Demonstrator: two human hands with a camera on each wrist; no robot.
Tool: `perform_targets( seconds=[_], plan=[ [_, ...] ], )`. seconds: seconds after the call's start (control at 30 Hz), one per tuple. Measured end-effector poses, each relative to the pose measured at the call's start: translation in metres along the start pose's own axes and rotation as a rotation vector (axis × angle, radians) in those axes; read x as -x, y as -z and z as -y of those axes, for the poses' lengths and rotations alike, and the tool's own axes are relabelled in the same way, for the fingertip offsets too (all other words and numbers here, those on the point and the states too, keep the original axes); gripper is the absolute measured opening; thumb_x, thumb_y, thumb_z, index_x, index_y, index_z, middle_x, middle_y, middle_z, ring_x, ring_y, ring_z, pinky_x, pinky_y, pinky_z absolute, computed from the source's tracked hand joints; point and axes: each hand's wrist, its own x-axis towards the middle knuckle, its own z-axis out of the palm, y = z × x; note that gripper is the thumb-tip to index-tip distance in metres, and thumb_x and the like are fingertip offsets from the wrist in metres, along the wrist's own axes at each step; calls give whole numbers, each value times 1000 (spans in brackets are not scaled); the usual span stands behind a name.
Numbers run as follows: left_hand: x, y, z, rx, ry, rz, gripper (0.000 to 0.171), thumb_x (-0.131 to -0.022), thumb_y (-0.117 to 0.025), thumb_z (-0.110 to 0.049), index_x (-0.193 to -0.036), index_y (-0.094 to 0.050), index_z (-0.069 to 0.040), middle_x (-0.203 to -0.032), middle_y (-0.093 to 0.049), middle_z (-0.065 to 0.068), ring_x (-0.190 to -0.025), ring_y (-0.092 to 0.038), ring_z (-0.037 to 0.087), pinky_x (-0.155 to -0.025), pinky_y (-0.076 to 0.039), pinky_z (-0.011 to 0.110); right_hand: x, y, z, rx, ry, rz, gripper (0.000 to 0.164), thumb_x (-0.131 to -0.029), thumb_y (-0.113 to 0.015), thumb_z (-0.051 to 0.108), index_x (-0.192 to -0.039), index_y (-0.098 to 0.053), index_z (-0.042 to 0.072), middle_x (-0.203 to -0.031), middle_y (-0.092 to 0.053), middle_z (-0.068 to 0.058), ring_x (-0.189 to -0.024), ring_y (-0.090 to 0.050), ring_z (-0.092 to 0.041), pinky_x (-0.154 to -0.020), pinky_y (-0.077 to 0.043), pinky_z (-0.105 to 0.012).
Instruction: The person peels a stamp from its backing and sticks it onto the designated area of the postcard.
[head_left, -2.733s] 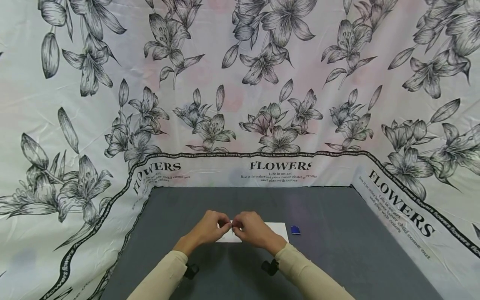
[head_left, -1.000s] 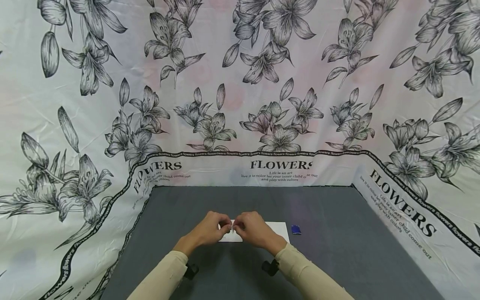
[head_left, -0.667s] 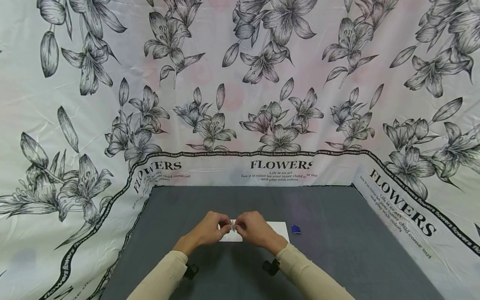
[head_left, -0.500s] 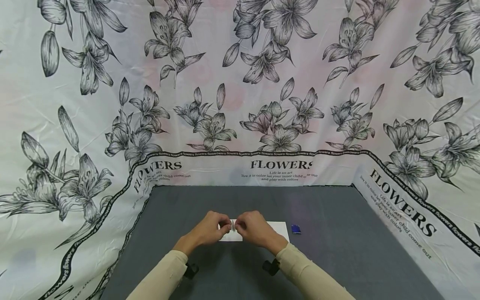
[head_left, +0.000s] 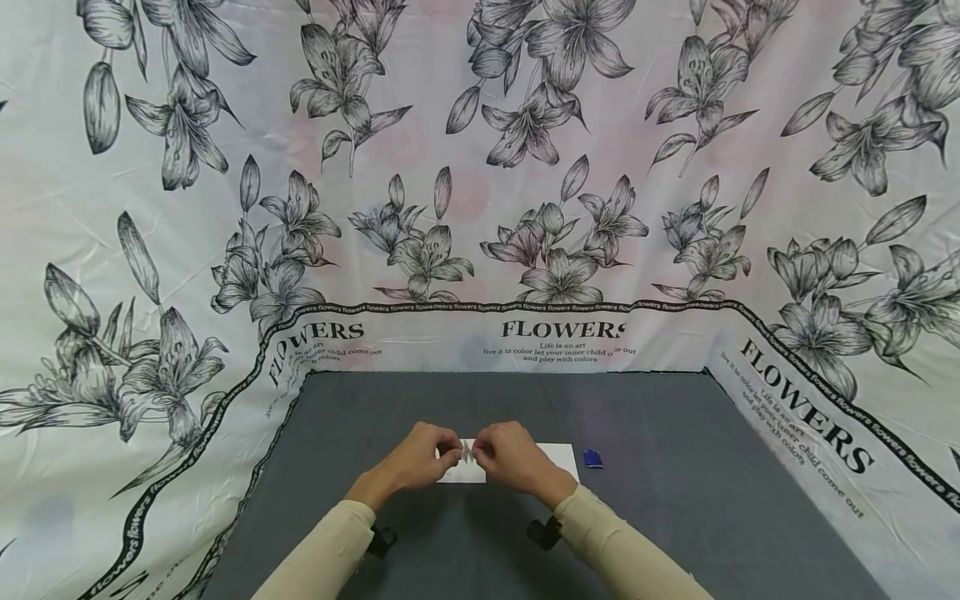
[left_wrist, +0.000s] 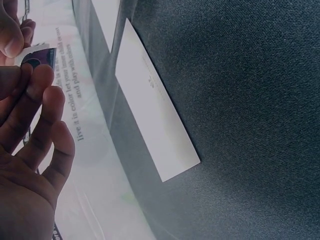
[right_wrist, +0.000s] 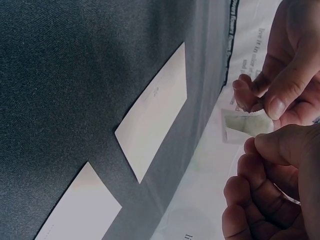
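Observation:
My left hand (head_left: 422, 454) and right hand (head_left: 513, 458) meet fingertip to fingertip above two white cards. Between them is a small, roughly square sticker (right_wrist: 245, 124), pale and greenish in the right wrist view, with a white layer lifting at one side. From the left wrist view its other face, a dark purple print (left_wrist: 44, 56), shows beside a whitish strip. Thumb and fingertips of each hand pinch this piece. Under the hands lie the left white card (head_left: 461, 474) and the right white card (head_left: 558, 455), each partly covered by a hand in the head view.
A small shiny blue packet (head_left: 592, 459) lies to the right of the cards on the dark grey tabletop (head_left: 660, 517). Flower-printed white cloth (head_left: 420, 342) stands up behind the table and along both sides. A dark wrist device (head_left: 382, 542) sits at each cuff.
My right hand has shifted slightly to the right, away from the left. The gap between the fingertips has widened and more of the sticker shows there. The left hand stays nearly still.

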Motion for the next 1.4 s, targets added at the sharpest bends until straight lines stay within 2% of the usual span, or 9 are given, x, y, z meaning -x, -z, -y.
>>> perform_targets(
  seconds=[0.63, 0.87, 1.2, 1.4],
  plan=[
    [0, 0, 1, -16, -10, -24, 12, -105, -69, -7, -102, -80, -4, -82, -68, -6, -70, -56, 5, -65, -50, 24, 4, 3, -5, 4, -17, -9, 12, -100, -73, 13, -92, -82, 11, -78, -72, 5, -65, -53, -2, -65, -51, -23],
    [0, 1, 2, -21, 7, -27, 14, -105, -67, -9, -103, -80, -5, -83, -67, -8, -71, -55, 4, -66, -50, 24, 6, 4, -7, -19, -30, -6, 12, -100, -74, 12, -91, -81, 11, -76, -70, 5, -64, -52, -2, -63, -50, -23],
    [0, 0, 4, -37, 11, -51, 14, -105, -67, -9, -103, -81, -9, -84, -68, -8, -72, -56, 4, -68, -51, 24, 9, 0, -8, -15, 27, -28, 11, -97, -74, 10, -88, -80, 9, -74, -70, 5, -63, -50, 0, -61, -48, -22],
    [0, 0, 4, -52, 13, -66, 14, -106, -68, -10, -103, -81, -11, -84, -69, -9, -72, -56, 4, -69, -51, 24, 10, -5, -9, -30, 15, -10, 12, -97, -74, 10, -88, -81, 10, -72, -68, 5, -61, -48, 0, -60, -46, -20]
  ],
)
